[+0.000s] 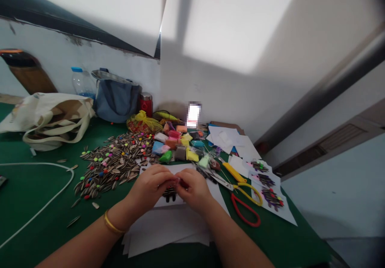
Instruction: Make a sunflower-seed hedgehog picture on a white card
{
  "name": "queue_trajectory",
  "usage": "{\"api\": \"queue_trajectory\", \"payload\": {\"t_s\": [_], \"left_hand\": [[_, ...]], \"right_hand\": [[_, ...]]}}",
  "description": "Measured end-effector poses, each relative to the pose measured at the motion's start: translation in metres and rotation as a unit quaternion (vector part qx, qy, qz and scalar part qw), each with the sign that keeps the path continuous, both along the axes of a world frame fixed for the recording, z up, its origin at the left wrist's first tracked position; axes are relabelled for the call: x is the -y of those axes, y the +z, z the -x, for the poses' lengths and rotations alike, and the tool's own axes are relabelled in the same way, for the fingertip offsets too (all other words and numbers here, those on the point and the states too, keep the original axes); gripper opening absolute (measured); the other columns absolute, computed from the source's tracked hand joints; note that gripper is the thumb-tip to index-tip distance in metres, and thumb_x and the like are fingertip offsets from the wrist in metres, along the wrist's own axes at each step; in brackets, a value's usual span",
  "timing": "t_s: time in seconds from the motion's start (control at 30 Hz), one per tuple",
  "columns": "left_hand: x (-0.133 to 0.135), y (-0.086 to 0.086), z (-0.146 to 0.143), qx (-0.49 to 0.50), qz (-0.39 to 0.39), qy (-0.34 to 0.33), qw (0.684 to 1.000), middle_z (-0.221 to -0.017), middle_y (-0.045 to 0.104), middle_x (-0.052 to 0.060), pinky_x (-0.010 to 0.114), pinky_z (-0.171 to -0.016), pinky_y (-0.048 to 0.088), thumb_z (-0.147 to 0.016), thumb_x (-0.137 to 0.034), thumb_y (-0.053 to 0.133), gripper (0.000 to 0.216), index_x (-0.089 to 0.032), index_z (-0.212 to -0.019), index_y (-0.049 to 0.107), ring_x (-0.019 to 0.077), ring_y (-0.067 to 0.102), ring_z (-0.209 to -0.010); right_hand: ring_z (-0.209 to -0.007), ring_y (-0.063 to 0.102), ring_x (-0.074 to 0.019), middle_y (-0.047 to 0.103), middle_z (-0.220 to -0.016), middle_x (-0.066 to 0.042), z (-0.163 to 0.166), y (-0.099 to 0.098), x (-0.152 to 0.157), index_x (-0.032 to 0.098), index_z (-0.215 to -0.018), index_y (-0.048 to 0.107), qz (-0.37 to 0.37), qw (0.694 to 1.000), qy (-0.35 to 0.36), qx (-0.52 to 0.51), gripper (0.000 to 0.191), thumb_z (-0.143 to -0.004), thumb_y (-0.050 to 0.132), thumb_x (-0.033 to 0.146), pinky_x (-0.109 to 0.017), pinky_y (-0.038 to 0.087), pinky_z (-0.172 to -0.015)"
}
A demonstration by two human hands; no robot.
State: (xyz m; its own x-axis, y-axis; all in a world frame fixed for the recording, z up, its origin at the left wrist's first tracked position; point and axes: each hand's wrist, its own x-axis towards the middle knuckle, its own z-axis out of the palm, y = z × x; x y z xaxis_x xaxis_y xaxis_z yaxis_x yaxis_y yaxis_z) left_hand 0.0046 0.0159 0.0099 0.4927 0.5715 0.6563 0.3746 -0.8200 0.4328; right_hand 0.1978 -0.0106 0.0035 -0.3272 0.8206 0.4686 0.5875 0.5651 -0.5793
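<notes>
Currently, your left hand [152,186]: fingertips pinched on a small, pinkish, blurred piece [177,181].
Your right hand [195,188]: fingertips narrowed on the same piece.
Pinkish piece: between your hands, above the stacked white paper sheets [171,226].
Striped sunflower seeds [116,162]: heaped to your left.

Paper sheets [171,226] lie by the near edge of the table [30,188]. Left of them spreads a seed pile [120,160]; behind them, packets [180,152]; to their right, scissors [231,187], then seed-bearing sheets [272,200] by the right edge. Along the back edge stand bottle [80,83], handbag [116,99] and flask [146,107].
</notes>
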Motion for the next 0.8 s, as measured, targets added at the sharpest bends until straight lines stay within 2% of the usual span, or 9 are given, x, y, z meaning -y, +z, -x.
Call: {"api": "queue_trajectory", "payload": {"t_s": [0.17,0.37,0.57,0.7,0.8], "left_hand": [[0.0011,0.0009,-0.0006,-0.014,0.023,0.007,1.000,-0.088,0.066,0.004,0.029,-0.078,0.050,-0.091,-0.018,0.059,0.008,-0.019,-0.090,0.067,0.0162,0.061,-0.085],[-0.0024,-0.0049,0.0002,0.012,-0.005,0.009,1.000,-0.091,0.067,0.006,0.029,-0.078,0.053,-0.091,-0.022,0.061,0.015,-0.020,-0.103,0.070,0.0164,0.063,-0.086],[-0.0015,-0.0016,0.0009,0.000,-0.019,0.024,1.000,-0.086,0.071,0.004,0.030,-0.075,0.052,-0.090,-0.024,0.063,0.011,-0.021,-0.097,0.071,0.0166,0.064,-0.081],[-0.0007,-0.0013,-0.0005,0.014,0.005,0.010,1.000,-0.087,0.072,0.004,0.029,-0.077,0.052,-0.090,-0.022,0.063,0.008,-0.021,-0.093,0.071,0.0160,0.065,-0.082],[-0.0008,-0.0031,-0.0012,0.030,0.024,0.011,0.999,-0.087,0.071,0.004,0.028,-0.075,0.053,-0.091,-0.022,0.061,0.009,-0.021,-0.089,0.071,0.0154,0.065,-0.082]], "right_hand": [[-0.070,0.052,-0.0157,0.058,-0.071,0.000,0.0006,-0.0004,0.0004,0.021,-0.082,0.066,-0.013,1.000,-0.013,0.020,0.006,-0.083,0.060,0.018,-0.027,0.035,-0.064],[-0.079,0.056,-0.0176,0.065,-0.082,-0.002,-0.0002,-0.0049,-0.0010,0.021,-0.094,0.066,0.004,1.000,-0.006,-0.001,0.008,-0.089,0.062,0.025,-0.028,0.040,-0.070],[-0.086,0.059,-0.0193,0.068,-0.090,-0.004,0.0018,-0.0079,-0.0013,0.021,-0.101,0.066,-0.001,1.000,-0.007,-0.006,0.015,-0.088,0.064,0.027,-0.029,0.042,-0.077],[-0.086,0.059,-0.0196,0.068,-0.091,-0.004,0.0024,-0.0077,-0.0016,0.021,-0.105,0.065,-0.011,1.000,-0.010,0.000,0.019,-0.086,0.065,0.024,-0.030,0.043,-0.077],[-0.082,0.059,-0.0190,0.067,-0.087,-0.004,0.0015,-0.0055,-0.0020,0.020,-0.100,0.066,-0.020,1.000,-0.010,0.018,0.014,-0.087,0.062,0.023,-0.029,0.041,-0.074]]}}
